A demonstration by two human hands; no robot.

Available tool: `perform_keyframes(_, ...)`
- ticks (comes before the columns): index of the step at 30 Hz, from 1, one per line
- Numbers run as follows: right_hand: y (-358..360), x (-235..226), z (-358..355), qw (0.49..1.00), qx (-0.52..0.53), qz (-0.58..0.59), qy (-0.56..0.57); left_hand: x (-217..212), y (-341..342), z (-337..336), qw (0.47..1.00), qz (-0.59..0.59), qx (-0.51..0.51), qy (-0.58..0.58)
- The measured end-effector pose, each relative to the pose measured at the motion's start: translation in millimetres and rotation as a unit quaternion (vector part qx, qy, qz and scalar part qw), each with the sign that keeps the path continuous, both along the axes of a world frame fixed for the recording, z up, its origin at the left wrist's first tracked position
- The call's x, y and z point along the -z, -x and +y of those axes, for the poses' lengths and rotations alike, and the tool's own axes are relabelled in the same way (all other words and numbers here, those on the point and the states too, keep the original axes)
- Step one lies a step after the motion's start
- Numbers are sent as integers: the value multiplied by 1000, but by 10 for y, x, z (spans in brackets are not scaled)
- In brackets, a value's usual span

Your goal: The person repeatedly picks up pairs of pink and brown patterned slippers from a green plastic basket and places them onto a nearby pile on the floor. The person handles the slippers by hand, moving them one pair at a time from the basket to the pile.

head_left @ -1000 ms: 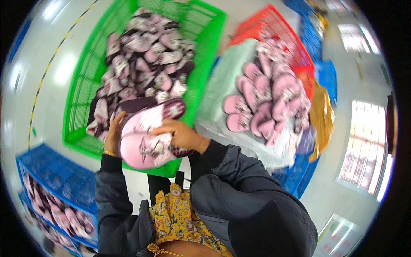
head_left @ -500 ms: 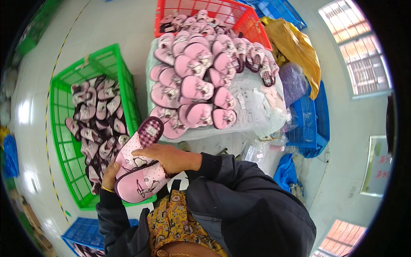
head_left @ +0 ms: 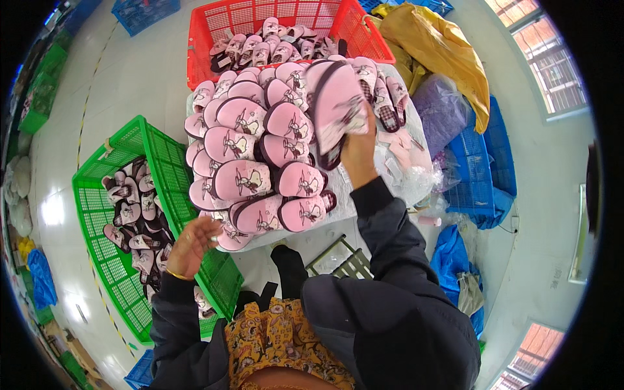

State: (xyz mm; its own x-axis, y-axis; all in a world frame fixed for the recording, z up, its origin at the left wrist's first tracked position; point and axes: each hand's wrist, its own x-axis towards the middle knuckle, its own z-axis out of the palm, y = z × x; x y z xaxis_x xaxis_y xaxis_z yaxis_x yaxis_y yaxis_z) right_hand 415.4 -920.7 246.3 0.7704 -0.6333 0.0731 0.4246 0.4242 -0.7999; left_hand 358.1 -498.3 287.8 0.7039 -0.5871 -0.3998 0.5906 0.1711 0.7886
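Observation:
My right hand [head_left: 361,149] is closed on a pair of pink slippers [head_left: 338,104] with dark trim, held up over the far right part of the table and slightly smeared by motion. Rows of stacked pink slippers [head_left: 242,179] with a printed cartoon dog cover the table's left and middle. My left hand [head_left: 193,247] holds nothing, its fingers apart, beside the near right rim of a green crate [head_left: 123,286]. Inside that crate lie many loose slippers [head_left: 140,218], pink and dark. A few more slippers [head_left: 385,107] stand at the table's far right, checked lining showing.
Behind the table is a red crate [head_left: 221,19] partly filled with slippers. Yellow sacking [head_left: 442,49], a purple bag [head_left: 439,107] and blue crates [head_left: 471,172] crowd the right side. Clear plastic wrap [head_left: 419,185] lies on the table's right edge. A folding stool [head_left: 348,260] stands below the table's front.
My right hand has carried the slippers from in front of me up and right over the table. My left hand has let go and opened. The whole view has shifted.

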Motion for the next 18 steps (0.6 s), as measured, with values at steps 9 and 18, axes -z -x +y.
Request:
perform_keyframes(9,-1278,1317,-843,976,53,149,147,628,640,524,968,192,-85,-136)
perform_keyframes(18,-1161,1632,-779,843,139,243,460,908,1016,836,945,245,-113,-183)
